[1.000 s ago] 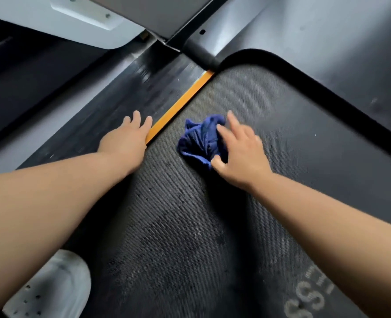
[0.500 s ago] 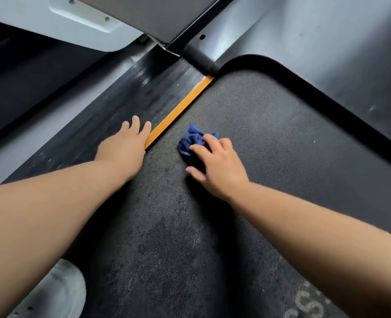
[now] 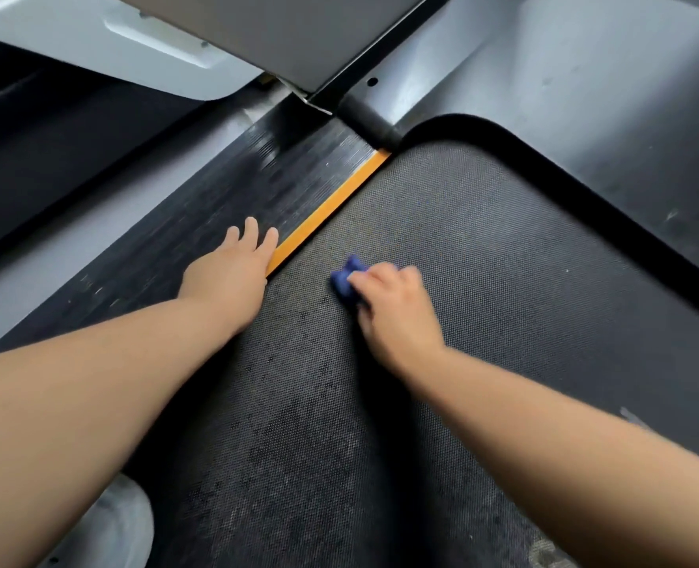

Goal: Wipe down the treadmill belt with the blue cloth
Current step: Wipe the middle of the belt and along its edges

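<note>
The dark textured treadmill belt (image 3: 483,248) fills the middle and right of the head view. My right hand (image 3: 393,309) grips the bunched blue cloth (image 3: 346,278) and holds it down on the belt; only a small blue lump shows past the curled fingers. My left hand (image 3: 231,272) lies flat with straight fingers on the ribbed black side rail (image 3: 225,198), its fingertips next to the orange strip (image 3: 327,207) at the belt's left edge.
A grey motor cover (image 3: 585,75) curves round the belt's far end, with a black border. A grey upright post (image 3: 298,30) rises at the top centre. A white shoe (image 3: 110,526) stands at the bottom left, beside the belt.
My right hand has closed round the cloth and drawn it back toward me and slightly right, so less cloth shows. My left hand stays planted on the side rail.
</note>
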`<action>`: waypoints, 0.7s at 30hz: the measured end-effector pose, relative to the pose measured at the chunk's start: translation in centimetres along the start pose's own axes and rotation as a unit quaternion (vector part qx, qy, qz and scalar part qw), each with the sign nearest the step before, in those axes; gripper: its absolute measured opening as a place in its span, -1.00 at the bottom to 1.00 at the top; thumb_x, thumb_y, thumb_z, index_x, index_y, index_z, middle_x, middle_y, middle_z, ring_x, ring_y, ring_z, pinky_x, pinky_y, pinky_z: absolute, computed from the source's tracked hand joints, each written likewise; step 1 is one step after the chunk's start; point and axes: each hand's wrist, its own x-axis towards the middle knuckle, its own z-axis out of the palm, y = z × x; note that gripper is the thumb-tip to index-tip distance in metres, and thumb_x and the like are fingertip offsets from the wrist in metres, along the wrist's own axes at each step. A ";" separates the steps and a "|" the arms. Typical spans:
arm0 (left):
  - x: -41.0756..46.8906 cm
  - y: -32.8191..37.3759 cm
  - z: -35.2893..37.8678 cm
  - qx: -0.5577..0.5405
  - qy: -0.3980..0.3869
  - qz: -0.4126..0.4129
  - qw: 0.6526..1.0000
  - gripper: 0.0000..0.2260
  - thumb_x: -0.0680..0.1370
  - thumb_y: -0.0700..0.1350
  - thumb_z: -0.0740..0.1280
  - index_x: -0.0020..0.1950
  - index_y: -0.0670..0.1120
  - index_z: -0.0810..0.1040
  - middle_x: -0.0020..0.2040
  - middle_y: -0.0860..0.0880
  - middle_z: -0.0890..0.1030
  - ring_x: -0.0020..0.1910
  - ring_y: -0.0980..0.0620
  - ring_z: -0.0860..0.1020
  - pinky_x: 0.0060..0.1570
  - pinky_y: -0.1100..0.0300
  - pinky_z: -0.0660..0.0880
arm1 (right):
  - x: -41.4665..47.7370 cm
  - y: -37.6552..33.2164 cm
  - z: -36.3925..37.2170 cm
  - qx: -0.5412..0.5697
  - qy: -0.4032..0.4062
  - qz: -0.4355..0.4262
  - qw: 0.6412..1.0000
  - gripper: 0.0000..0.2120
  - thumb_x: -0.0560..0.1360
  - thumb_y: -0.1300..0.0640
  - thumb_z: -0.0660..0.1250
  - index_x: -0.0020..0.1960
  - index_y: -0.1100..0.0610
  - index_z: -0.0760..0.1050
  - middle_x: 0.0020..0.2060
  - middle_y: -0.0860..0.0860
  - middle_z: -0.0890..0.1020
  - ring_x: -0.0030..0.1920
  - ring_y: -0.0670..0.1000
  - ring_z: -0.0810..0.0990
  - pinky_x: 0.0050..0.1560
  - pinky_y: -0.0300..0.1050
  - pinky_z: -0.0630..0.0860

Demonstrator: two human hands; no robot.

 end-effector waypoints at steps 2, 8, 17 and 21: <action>0.0 -0.1 0.0 0.002 -0.004 0.006 1.000 -0.42 0.64 -0.07 0.14 0.54 -0.03 -0.13 0.55 -0.10 -0.09 0.51 -0.11 0.09 -0.04 0.00 0.53 | -1.0 -1.3 0.8 0.014 -0.049 -0.094 0.994 -0.75 0.46 0.02 0.15 -0.02 0.03 0.57 -0.12 0.01 0.57 -0.18 0.14 0.45 -0.22 0.02 0.49; 0.1 -0.2 -0.1 0.029 -0.002 0.017 0.999 -0.43 0.64 -0.03 0.12 0.54 -0.03 -0.13 0.55 -0.10 -0.08 0.48 -0.09 0.16 -0.20 0.06 0.47 | 6.7 6.4 -2.7 -0.054 0.040 0.107 0.992 -0.76 0.49 0.02 0.24 0.09 0.00 0.59 0.06 0.07 0.55 0.06 0.22 0.44 0.03 0.00 0.42; 0.1 -0.3 -0.2 0.027 -0.009 0.023 0.999 -0.42 0.65 -0.04 0.10 0.54 -0.04 -0.17 0.55 -0.11 -0.12 0.51 -0.09 0.06 -0.06 0.02 0.54 | 1.4 -0.5 0.8 0.046 -0.055 -0.122 0.990 -0.72 0.41 -0.03 0.15 -0.10 0.02 0.61 -0.18 -0.01 0.58 -0.21 0.12 0.46 -0.23 -0.05 0.49; 0.1 -0.2 0.0 0.030 -0.003 0.020 0.999 -0.44 0.64 -0.05 0.10 0.54 -0.04 -0.14 0.55 -0.11 -0.09 0.49 -0.11 0.11 -0.16 0.04 0.50 | 7.2 4.0 -1.0 -0.023 0.049 0.040 0.998 -0.71 0.44 0.00 0.17 0.02 0.00 0.62 -0.02 0.06 0.59 -0.01 0.21 0.49 -0.03 -0.01 0.45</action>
